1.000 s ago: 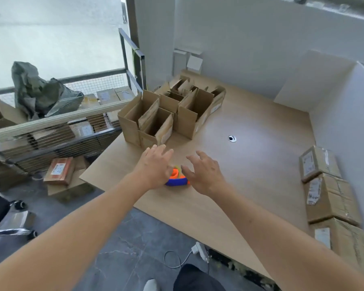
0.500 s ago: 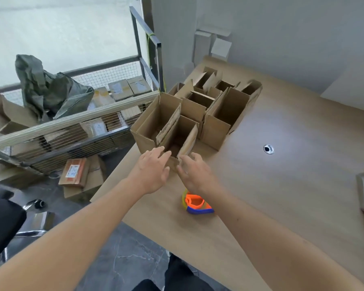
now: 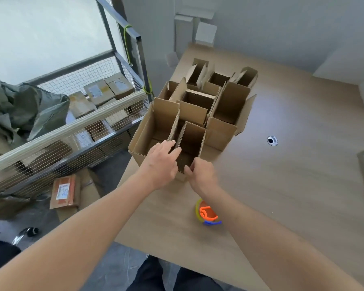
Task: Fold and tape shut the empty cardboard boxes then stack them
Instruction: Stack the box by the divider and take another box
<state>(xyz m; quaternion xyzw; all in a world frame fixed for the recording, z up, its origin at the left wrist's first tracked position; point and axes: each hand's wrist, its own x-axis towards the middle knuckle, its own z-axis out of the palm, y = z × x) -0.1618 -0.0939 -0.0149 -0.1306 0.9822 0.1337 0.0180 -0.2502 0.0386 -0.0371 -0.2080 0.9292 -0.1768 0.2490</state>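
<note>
We are at the pick-up step: our left hand [image 3: 160, 164] lies with straight fingers on the nearest open box [image 3: 190, 148] at the bench [image 3: 282, 185] edge, our right hand [image 3: 201, 175] pinches its near flap. Next we judge it needs pulling clear, folding, then the tape dispenser [image 3: 207, 213].

Soft daylight pours in from my upper left; shadows fall faint, my forearms look stretched and slightly blurred at the edges.
</note>
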